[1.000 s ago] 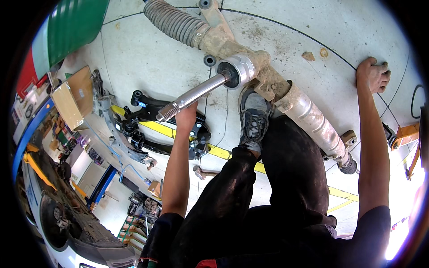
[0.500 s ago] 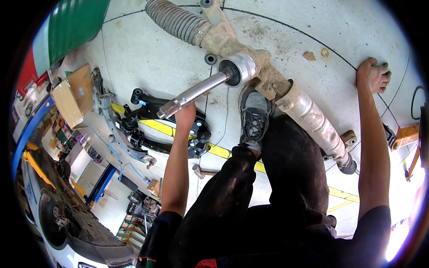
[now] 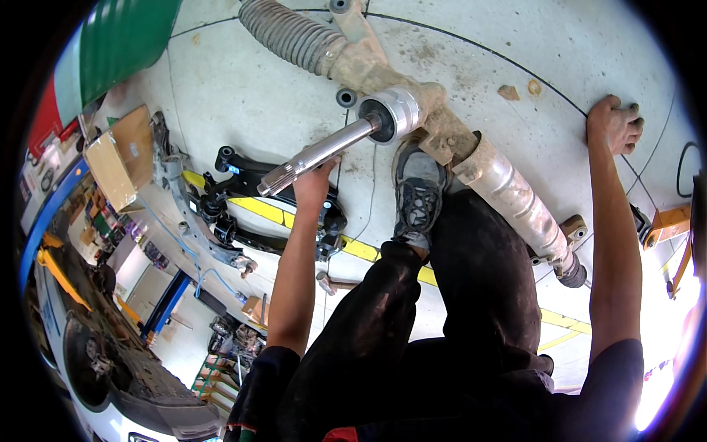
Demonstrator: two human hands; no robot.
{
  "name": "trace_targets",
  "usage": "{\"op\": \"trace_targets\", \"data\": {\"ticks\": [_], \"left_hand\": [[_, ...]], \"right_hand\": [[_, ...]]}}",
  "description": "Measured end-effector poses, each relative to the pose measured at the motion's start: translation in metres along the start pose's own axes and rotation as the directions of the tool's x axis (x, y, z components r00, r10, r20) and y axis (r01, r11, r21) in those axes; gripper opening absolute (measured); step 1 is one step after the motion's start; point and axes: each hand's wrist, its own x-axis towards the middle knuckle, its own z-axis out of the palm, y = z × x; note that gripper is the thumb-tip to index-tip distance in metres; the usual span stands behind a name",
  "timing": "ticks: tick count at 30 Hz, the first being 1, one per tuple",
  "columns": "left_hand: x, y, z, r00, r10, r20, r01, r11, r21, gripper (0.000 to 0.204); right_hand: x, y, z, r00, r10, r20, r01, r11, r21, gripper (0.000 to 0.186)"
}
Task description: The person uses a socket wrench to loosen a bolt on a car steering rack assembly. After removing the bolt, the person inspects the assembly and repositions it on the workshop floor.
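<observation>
Fingers of your left hand (image 3: pixel 314 184) mostly hide behind the splined shaft (image 3: pixel 325 156), can't tell if gripping | right hand (image 3: pixel 613 125) curls at the floor (image 3: pixel 243 92), grip unclear | dirty steering rack (image 3: pixel 372 74) right by your shoe (image 3: pixel 420 188), prolly heavy, stiff; grab the tube (image 3: pixel 508 189), bare shaft's likely slick

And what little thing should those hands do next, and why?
Maybe lift the right hand from the floor to steady the steering rack: only the left hand is near its splined shaft, while the right rests well away.
</observation>
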Motion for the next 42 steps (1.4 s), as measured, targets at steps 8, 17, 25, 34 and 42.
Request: {"op": "trace_targets", "data": {"ticks": [8,17,25,34,42], "left_hand": [[0.011,-0.025,0.011,0.985,-0.156,0.066,0.157,0.988,0.003,0.049],[0.026,-0.026,0.006,0.999,0.005,0.048,-0.008,0.998,0.063,0.033],[0.032,-0.028,0.003,0.972,0.232,0.037,-0.230,0.911,0.342,0.030],[0.029,-0.017,0.008,0.979,-0.027,0.203,0.022,0.999,0.026,0.022],[0.030,-0.027,0.008,0.974,-0.063,0.216,0.065,0.998,-0.004,0.022]], "right_hand": [[0.001,0.000,-0.001,1.000,0.001,0.005,-0.001,1.000,0.002,0.064],[0.000,0.001,-0.001,1.000,-0.010,0.022,0.010,1.000,0.001,0.064],[0.001,-0.001,-0.001,1.000,0.007,0.016,-0.007,1.000,0.005,0.063],[0.001,0.000,0.002,1.000,0.015,-0.008,-0.015,1.000,0.006,0.063],[0.001,0.000,0.000,1.000,0.001,0.001,-0.001,1.000,0.011,0.063]]}}
